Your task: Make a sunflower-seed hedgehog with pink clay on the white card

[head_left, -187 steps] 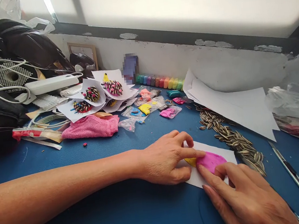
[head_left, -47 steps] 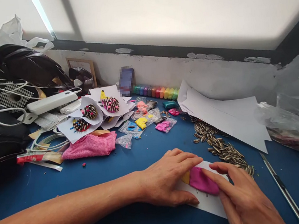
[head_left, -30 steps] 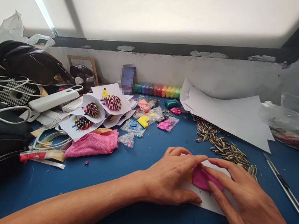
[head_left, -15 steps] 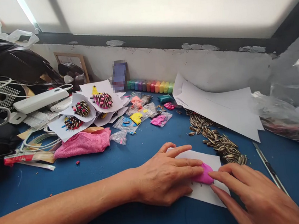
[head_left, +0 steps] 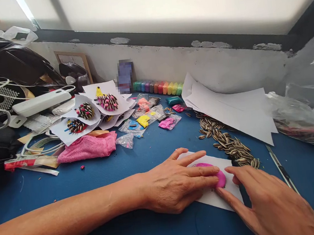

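Note:
A flattened lump of bright pink modelling clay (head_left: 222, 180) lies on a small sheet of white paper (head_left: 214, 200), which carries some dark drawn marks. Across the clay my left hand (head_left: 178, 184) rests palm down, its fingers stretched out and the middle ones pressing on top, so part of the lump is hidden. At the clay's near right edge is the thumb of my right hand (head_left: 269, 199). Its index finger is held apart, over the paper's right side, with nothing gripped between. Just beyond the paper spreads a pile of striped sunflower seeds (head_left: 234, 148).
A utility knife (head_left: 283, 171) lies to the right, near large white sheets (head_left: 229, 110). Small bags of coloured clay (head_left: 170, 122) sit mid-table. Farther left are seed-covered clay figures (head_left: 107, 102) on paper, a pink cloth (head_left: 88, 147) and a white power strip (head_left: 41, 102).
My left fingers have slid slightly right over the clay. My right index finger has lifted off the clay's edge, while the thumb has moved in against it. The view has shifted a little.

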Demonstrator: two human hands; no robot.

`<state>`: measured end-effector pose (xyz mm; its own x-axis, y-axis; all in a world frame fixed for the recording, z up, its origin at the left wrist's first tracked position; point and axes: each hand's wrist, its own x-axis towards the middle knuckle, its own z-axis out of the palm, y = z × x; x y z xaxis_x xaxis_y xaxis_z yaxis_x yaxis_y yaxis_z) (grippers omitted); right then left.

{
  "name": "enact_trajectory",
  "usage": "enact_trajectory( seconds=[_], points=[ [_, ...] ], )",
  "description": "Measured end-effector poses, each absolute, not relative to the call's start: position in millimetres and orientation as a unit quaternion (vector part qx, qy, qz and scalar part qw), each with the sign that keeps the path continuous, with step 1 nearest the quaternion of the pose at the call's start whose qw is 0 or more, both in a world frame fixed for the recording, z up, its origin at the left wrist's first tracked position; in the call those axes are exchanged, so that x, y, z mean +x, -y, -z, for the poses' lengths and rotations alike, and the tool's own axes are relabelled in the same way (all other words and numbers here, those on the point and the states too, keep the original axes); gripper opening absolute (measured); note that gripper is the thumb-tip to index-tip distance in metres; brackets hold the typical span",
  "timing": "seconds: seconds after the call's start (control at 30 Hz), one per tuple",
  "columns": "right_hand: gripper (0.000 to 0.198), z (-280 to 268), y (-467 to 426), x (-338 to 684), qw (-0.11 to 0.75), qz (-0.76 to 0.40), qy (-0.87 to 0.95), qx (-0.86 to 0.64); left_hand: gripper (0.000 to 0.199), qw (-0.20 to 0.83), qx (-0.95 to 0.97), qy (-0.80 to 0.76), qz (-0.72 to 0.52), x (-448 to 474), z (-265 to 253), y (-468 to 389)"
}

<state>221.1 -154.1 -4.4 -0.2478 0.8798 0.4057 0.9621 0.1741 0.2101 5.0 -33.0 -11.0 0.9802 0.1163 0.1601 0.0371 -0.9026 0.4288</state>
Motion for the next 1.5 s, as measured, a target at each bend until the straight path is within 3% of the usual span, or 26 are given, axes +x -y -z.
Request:
enact_trajectory(
  seconds=[0.37,1.2,1.5],
  points=[
    [0.033,1.4,149.1,224.4,0.163,0.142,0.768,-0.603,0.053,0.211,0.974,-0.035,-0.073,6.7,11.2,34.3],
    [0.02,0.4,138.1,235.5,0.191,0.004,0.767,-0.613,0.067,0.224,0.971,-0.023,-0.077,14.4,13.2,39.0],
    [0.016,4.5,137.0,225.4,0.171,0.067,0.747,-0.639,0.06,0.209,0.974,-0.022,-0.087,15.2,15.1,38.0]
  ],
)
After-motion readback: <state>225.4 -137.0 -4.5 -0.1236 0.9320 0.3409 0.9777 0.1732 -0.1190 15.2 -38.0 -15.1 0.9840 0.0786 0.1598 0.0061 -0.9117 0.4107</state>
